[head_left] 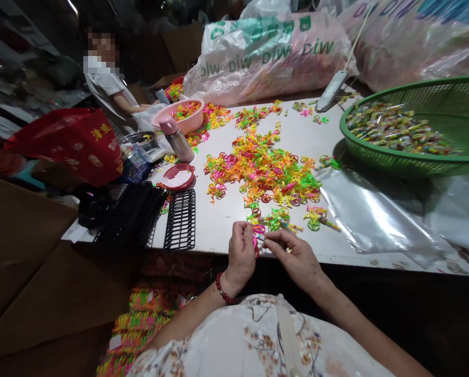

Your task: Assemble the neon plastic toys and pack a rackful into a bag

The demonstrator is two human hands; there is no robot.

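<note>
At the front edge of the white table, my left hand (242,254) is closed on a small pink plastic toy (255,242). Close beside it on the right, my right hand (297,256) pinches a small wrapped piece (260,237) against that toy. Just beyond my fingers lie more toys with little wheels, green and yellow, some with wrapped sticks (330,224) attached. A large heap of bright orange, yellow, pink and green toys (261,167) spreads over the middle of the table. My fingertips hide part of the toy and the piece.
A green basket (415,167) of wrapped pieces stands right, behind clear plastic bags (375,214). Left are black racks (180,220), a red dish (179,178), a flask (177,139) and a pink basin (191,123). Big sacks (273,57) line the back; a person (110,89) sits back left.
</note>
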